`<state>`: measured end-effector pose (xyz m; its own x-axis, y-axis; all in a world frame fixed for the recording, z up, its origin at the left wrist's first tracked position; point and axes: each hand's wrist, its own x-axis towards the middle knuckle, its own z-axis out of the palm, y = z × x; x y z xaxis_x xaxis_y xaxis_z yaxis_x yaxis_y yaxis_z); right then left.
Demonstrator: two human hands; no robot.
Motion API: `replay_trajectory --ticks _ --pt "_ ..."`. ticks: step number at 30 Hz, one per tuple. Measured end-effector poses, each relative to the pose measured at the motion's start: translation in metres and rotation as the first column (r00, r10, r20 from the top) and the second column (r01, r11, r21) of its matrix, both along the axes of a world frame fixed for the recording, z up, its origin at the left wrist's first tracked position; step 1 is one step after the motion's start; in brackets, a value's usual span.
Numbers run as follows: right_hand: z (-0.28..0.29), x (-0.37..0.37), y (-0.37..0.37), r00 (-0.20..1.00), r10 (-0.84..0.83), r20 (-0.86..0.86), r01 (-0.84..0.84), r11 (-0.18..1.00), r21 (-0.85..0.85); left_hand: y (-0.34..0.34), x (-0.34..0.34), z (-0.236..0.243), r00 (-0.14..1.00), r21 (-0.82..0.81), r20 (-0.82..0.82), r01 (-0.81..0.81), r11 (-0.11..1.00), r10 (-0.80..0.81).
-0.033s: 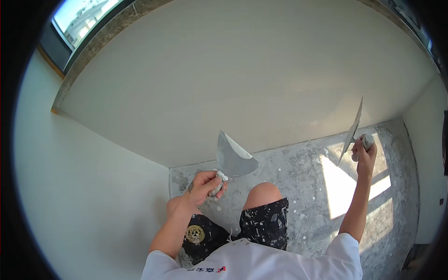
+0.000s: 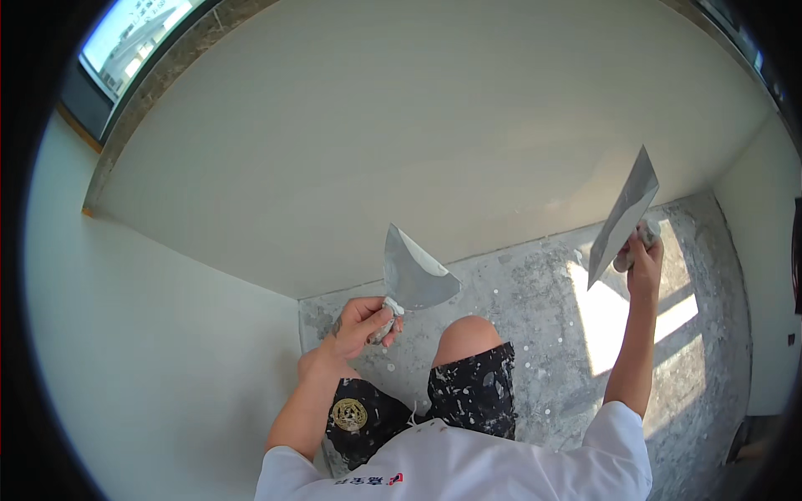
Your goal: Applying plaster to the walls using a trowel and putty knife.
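In the corner of a bare room, seen from above, the person's left hand (image 2: 361,324) is closed around the plaster-caked handle of a broad putty knife (image 2: 415,273). Its wide grey blade fans up and to the right from the fist, its flat face turned toward the camera, held just in front of the pale wall (image 2: 401,134) — whether the blade touches the wall cannot be told. A smear of lighter paste lies along the blade's right part.

Well apart, out to the right and higher, the right hand (image 2: 642,255) grips the handle of a long plastering trowel (image 2: 623,215). Its narrow metal blade slants from lower left to upper right, with the upper tip over the wall and the lower end over the floor (image 2: 535,309).

Between the two hands a bare knee (image 2: 465,334) pokes up — below it, dark shorts (image 2: 468,392) speckled with white splashes and a white shirt (image 2: 468,468). The concrete floor is grey and spattered, with a bright patch of sunlight beneath the right arm. A window (image 2: 125,42) sits at upper left above a stone sill. No container shows.
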<state>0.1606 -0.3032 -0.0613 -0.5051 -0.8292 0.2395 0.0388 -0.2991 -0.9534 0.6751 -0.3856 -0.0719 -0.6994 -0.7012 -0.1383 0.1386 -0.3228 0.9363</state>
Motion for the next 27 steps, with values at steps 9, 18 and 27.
replay_trajectory --ticks 9,18,27 --pt "0.040 0.147 -0.049 0.777 0.360 0.516 -0.200 0.919 -0.341 -0.041 -0.062 0.006 0.895 -0.088 0.186 0.426 0.900 -0.406" --pt "0.008 0.163 -0.048 0.789 0.574 -0.220 -0.392 0.745 0.540 -0.004 -0.035 0.006 0.950 -0.016 -0.231 0.214 0.977 -0.212" --pt "0.023 0.200 0.002 0.955 0.279 -0.104 -0.236 0.921 0.309 0.017 -0.024 0.019 0.924 -0.165 -0.003 -0.378 0.911 0.383"
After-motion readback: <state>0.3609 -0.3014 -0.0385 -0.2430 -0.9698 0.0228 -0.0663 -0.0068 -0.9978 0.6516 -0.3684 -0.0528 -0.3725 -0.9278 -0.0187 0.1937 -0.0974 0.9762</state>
